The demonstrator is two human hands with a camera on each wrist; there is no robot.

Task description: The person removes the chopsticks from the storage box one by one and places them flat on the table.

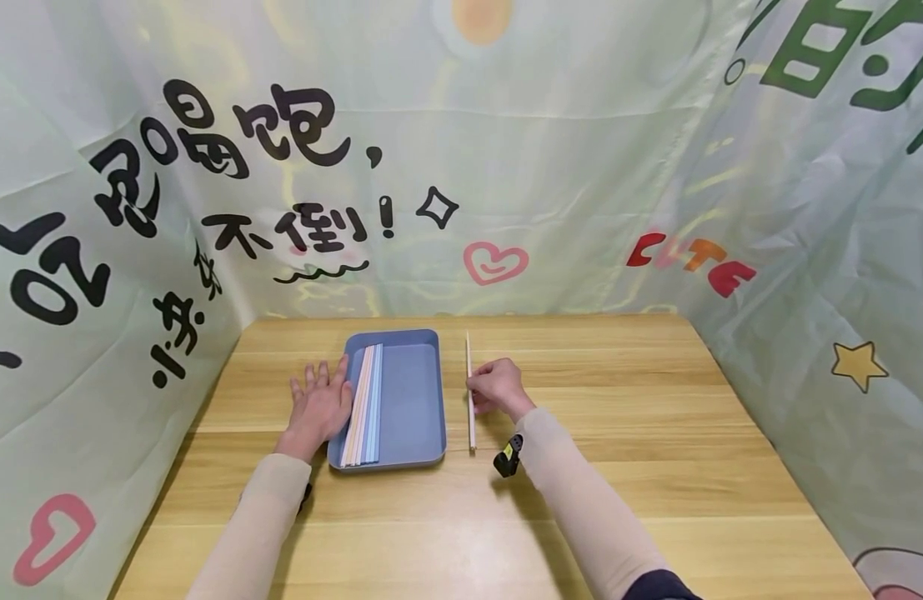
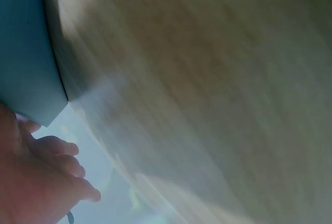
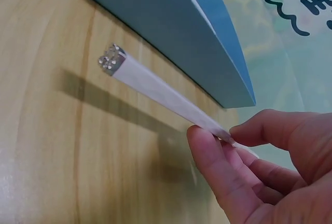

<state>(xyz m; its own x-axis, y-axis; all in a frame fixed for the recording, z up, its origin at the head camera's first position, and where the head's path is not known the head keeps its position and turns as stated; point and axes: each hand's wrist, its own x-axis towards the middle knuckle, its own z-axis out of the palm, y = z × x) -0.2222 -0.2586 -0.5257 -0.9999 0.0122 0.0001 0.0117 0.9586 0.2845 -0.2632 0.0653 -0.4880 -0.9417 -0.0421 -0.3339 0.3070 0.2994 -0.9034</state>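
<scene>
In the head view, my right hand (image 1: 499, 387) pinches a white chopstick (image 1: 472, 421) between thumb and fingers, just right of the tray. Its silver end, set with small clear stones, points toward me; a shadow falls on the table beneath it in the right wrist view. My left hand (image 1: 322, 404) lies with fingers spread at the left rim of the blue-grey tray (image 1: 412, 400), touching it. Several pastel chopsticks (image 1: 365, 408) in pink, cream, lilac and blue lie side by side along the tray's left side.
The tray stands on a wooden table (image 1: 619, 400) that reaches back to a printed cloth (image 1: 566, 192) hung on three sides. A black wrist camera (image 1: 509, 457) sits under my right wrist, close above the tabletop.
</scene>
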